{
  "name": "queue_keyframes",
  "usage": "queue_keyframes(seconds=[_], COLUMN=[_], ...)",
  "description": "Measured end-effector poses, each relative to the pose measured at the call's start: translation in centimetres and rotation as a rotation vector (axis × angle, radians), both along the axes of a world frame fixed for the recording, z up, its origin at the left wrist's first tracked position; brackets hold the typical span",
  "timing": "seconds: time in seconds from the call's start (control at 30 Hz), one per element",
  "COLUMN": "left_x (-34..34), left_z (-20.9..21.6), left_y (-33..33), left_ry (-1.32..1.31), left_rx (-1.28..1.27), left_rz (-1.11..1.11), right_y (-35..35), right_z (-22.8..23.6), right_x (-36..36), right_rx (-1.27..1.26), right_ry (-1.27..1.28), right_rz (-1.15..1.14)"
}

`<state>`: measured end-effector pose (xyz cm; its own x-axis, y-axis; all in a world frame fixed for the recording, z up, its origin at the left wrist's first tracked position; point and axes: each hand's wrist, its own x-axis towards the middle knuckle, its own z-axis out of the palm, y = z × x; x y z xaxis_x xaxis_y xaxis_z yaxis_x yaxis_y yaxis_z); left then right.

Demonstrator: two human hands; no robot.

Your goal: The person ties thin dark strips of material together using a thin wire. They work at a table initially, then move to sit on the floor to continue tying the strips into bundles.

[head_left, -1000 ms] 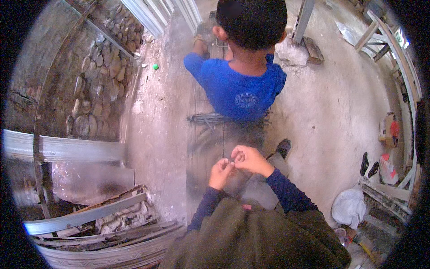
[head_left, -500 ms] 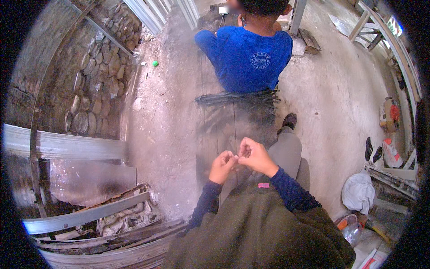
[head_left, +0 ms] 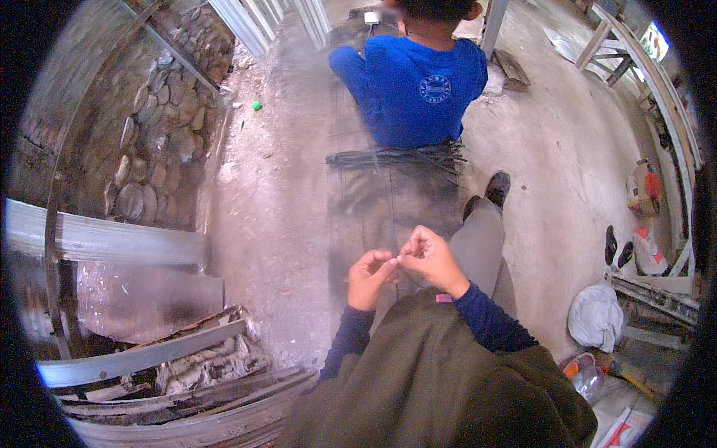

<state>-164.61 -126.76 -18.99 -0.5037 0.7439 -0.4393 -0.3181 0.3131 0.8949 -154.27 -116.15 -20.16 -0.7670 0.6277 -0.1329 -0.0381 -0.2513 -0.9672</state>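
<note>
A green ball point(head_left: 256, 105) lies near rough stonework point(head_left: 156, 170), a white sack point(head_left: 595, 319) near dark sandals point(head_left: 611, 243).

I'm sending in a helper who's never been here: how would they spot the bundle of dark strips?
Find the dark plank bench running up the middle, beneath the left hand and right hand. Follow it to the seated person in the blue shirt; the bundle of dark strips lies crosswise just behind. Its thin ends splay at right, unlike the flat planks below.
</note>
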Motion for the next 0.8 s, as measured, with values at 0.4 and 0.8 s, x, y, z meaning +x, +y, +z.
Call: queue_keyframes(seconds=[0.4, 0.8], left_x=[1.1, 0.9], left_z=[1.4, 0.1], left_y=[-0.1, -0.5], left_ry=[0.270, 0.093], left_rx=[0.043, 0.076], left_rz=[-0.045, -0.116], right_y=[-0.7, -0.8], right_z=[1.1, 1.4], right_x=[1.6, 1.6], right_rx=[0.222, 0.217], right_ry=[-0.174, -0.240], right_rz=[0.004, 0.032])
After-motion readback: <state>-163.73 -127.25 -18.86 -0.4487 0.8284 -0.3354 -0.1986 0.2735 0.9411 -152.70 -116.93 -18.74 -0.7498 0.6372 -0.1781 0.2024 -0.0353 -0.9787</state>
